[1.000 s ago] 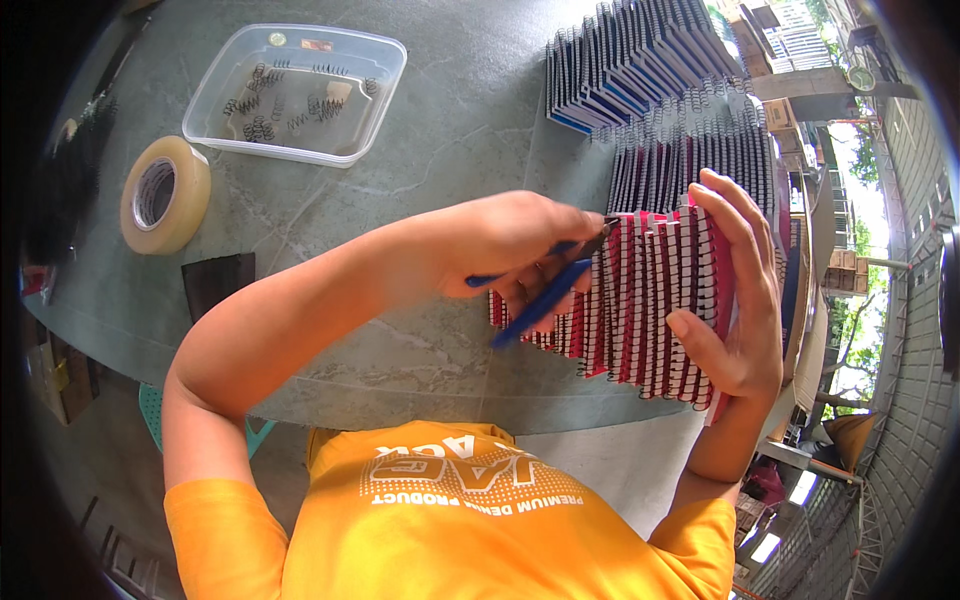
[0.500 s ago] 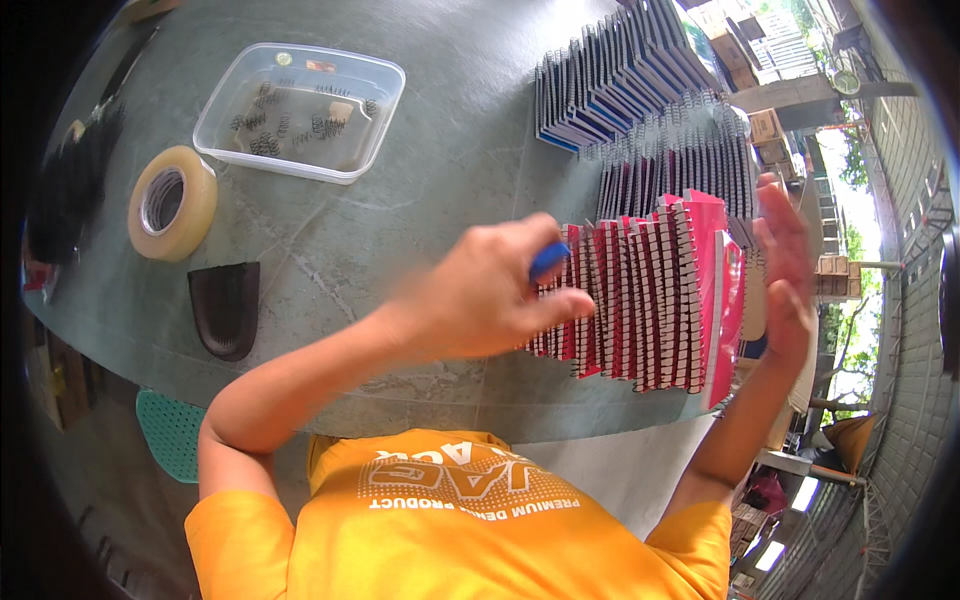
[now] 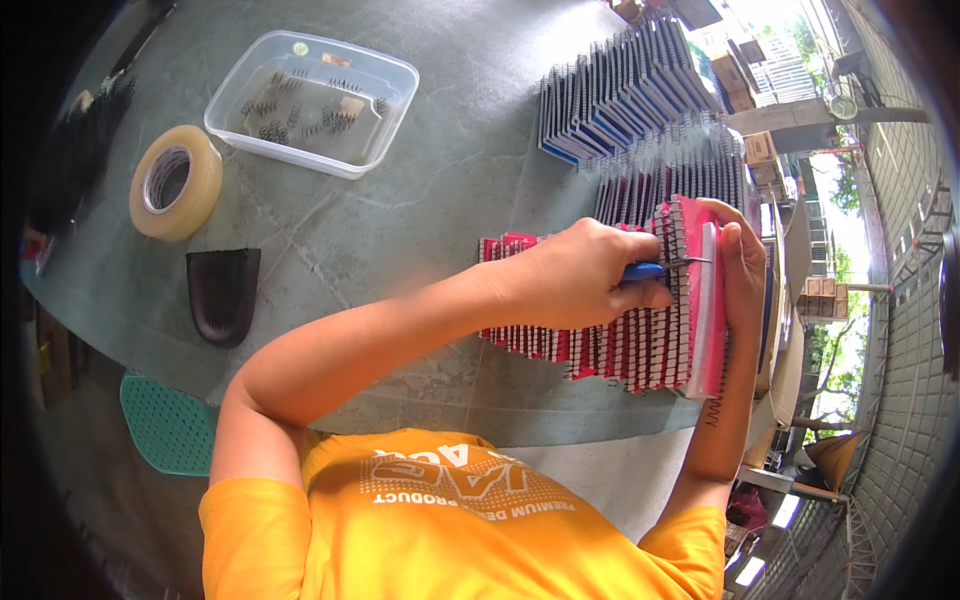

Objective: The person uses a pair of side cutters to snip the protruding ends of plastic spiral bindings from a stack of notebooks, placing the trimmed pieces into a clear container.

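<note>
My left hand [image 3: 600,270] is closed around a small blue-handled tool [image 3: 645,271]. Its thin metal tip reaches the coil edge of the rightmost pink notebook [image 3: 708,300]. Behind that notebook my right hand [image 3: 742,265] grips its far side, fingers curled over the upper corner. A loose end of black spiral wire [image 3: 713,410] sticks out below it, beside my right forearm. Left of it, a tight row of pink spiral notebooks [image 3: 600,350] stands on the table, partly hidden by my left hand and forearm.
Beyond the pink row stand dark spiral notebooks [image 3: 665,180] and blue-edged ones [image 3: 625,95]. On the table's left lie a clear plastic box [image 3: 385,140] with short wire coils, a tape roll [image 3: 205,190] and a black curved piece [image 3: 224,300]. A green perforated chair [image 3: 168,425] is lower left.
My left hand has moved right with the blue-handled tool, up to the end notebook. My right hand, flat and apart before, now curls around that notebook. The view has shifted slightly.
</note>
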The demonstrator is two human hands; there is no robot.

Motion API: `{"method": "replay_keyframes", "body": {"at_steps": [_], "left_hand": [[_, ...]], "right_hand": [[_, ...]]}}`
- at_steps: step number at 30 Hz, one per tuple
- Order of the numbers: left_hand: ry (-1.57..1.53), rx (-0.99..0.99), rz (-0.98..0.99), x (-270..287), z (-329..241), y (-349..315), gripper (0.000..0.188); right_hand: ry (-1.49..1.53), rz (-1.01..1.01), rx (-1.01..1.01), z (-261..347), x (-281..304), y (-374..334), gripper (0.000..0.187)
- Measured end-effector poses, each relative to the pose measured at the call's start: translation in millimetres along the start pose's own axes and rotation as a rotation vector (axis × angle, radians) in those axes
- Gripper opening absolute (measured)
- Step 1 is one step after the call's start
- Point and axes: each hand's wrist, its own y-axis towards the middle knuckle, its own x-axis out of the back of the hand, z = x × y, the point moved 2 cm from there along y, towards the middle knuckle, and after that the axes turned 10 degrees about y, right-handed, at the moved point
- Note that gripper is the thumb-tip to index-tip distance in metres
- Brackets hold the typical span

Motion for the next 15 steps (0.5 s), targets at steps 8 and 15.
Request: {"method": "replay_keyframes", "body": {"at_steps": [8,15], "left_hand": [[-0.13,0.427,0.013,26.7,15.7,-35.4,0.029],[-0.455,0.555,0.075,13.6,25.5,-45.0,0.031]], "right_hand": [[-0.635,-0.263,-0.149,33.9,13.2,-27.0,0.059],[-0.132,-0.179,-0.131,22.2,14.0,-18.9,0.05]]}}
